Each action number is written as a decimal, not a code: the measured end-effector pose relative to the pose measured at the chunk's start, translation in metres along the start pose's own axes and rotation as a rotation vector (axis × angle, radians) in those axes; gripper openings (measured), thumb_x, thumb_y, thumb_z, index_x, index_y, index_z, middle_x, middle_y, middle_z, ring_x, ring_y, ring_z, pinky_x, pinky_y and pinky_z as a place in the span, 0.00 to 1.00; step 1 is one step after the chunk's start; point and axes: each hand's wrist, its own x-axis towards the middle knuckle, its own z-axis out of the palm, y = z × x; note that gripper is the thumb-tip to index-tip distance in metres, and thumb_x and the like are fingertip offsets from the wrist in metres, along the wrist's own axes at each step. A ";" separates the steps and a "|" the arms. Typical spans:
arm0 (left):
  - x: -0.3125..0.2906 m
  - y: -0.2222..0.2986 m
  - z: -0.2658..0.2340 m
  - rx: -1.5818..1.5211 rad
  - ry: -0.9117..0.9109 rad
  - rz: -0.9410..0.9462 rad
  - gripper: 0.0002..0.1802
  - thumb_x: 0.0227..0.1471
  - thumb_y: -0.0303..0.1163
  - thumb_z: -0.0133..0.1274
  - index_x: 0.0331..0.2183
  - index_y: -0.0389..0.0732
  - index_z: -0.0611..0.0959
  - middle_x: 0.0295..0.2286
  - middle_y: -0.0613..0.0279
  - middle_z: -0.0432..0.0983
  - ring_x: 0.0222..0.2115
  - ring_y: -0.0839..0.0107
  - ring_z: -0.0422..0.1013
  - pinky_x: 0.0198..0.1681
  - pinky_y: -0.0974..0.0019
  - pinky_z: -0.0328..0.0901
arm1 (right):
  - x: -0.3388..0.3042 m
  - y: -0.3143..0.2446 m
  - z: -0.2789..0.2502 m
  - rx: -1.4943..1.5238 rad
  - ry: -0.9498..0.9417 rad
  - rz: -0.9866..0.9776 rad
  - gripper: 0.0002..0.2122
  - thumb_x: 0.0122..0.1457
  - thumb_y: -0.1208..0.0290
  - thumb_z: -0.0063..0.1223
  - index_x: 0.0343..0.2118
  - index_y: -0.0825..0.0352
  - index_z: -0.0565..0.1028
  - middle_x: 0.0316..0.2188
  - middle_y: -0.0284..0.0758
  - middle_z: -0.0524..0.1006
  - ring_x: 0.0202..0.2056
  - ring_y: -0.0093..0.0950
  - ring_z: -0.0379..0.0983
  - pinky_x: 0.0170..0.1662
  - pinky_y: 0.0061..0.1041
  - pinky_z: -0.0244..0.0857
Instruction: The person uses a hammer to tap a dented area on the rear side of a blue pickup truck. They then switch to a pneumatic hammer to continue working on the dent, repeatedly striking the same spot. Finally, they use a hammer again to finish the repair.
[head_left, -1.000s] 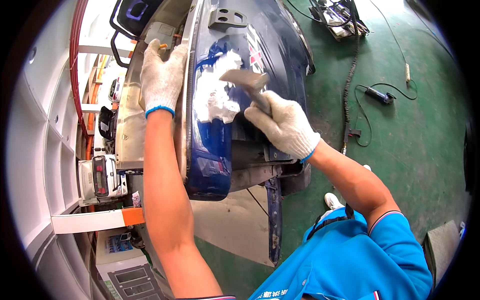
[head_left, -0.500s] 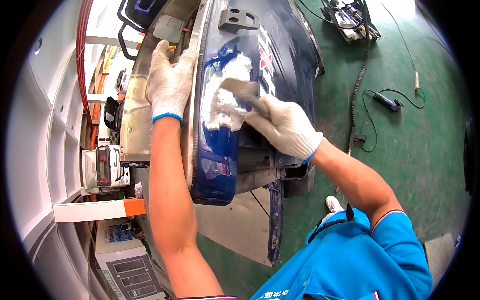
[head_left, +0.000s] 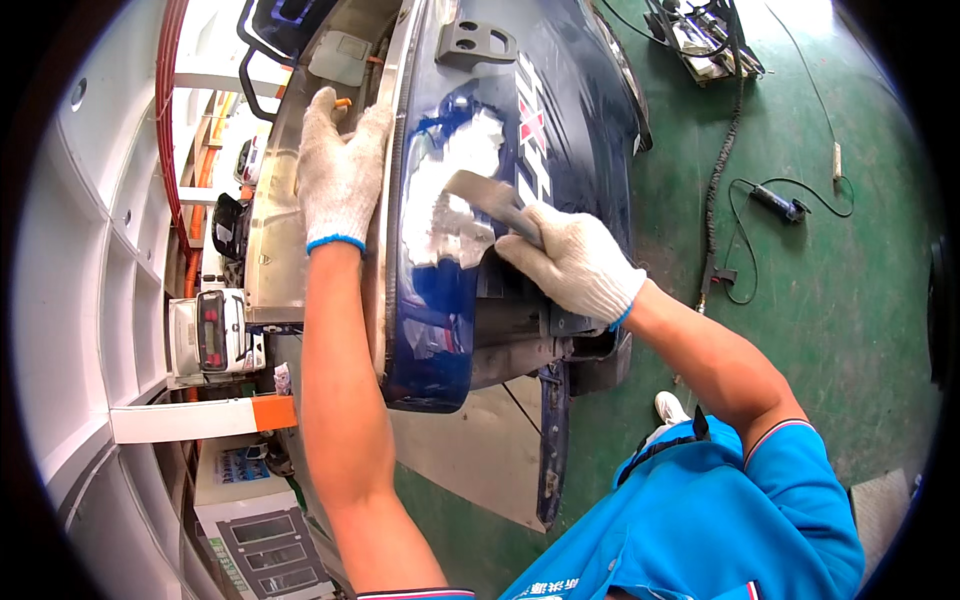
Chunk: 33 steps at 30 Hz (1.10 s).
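Note:
My right hand (head_left: 585, 262), in a white knitted glove with a blue cuff, grips a flat metal tool (head_left: 490, 197) with a broad end and a grey handle. Its broad end lies over a silvery bare-metal patch (head_left: 447, 232) on a glossy dark blue vehicle body panel (head_left: 430, 340); contact cannot be made out. On the panel's inner side is my left hand (head_left: 343, 175), gloved alike, with thumb and forefinger apart and the other fingers largely hidden. A small orange piece (head_left: 343, 102) shows by its fingertips; the rest of that thing is hidden.
A metal loop bracket (head_left: 477, 43) sits higher on the panel. On the green floor (head_left: 800, 330) to the right lie a power tool (head_left: 780, 203) with a cable, a black hose (head_left: 715, 190) and a tray of tools (head_left: 705, 45). White wall framing (head_left: 80, 260) stands left.
The tool's broad end has shifted slightly down and right over the bare patch. My left hand has slid slightly down along the panel's inner side, the orange piece with it.

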 end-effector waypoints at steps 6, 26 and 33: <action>-0.001 -0.004 0.003 -0.076 0.005 -0.004 0.43 0.55 0.50 0.61 0.62 0.31 0.69 0.58 0.42 0.71 0.52 0.55 0.74 0.58 0.59 0.66 | -0.007 -0.005 -0.005 0.216 0.046 0.095 0.13 0.65 0.63 0.57 0.42 0.68 0.73 0.23 0.49 0.74 0.26 0.45 0.73 0.33 0.36 0.68; -0.145 0.143 -0.055 -0.317 0.214 0.165 0.17 0.65 0.29 0.48 0.51 0.29 0.77 0.42 0.54 0.77 0.41 0.67 0.76 0.45 0.62 0.72 | -0.317 0.189 -0.127 0.515 0.703 1.196 0.10 0.65 0.60 0.55 0.36 0.61 0.73 0.19 0.22 0.65 0.13 0.14 0.57 0.15 0.20 0.52; -0.283 0.151 -0.040 -0.506 0.025 -0.131 0.22 0.64 0.34 0.50 0.53 0.28 0.76 0.46 0.50 0.75 0.45 0.62 0.74 0.50 0.59 0.69 | -0.388 0.210 -0.168 0.633 1.045 1.322 0.12 0.66 0.58 0.55 0.30 0.55 0.68 0.16 0.21 0.63 0.12 0.15 0.56 0.14 0.18 0.49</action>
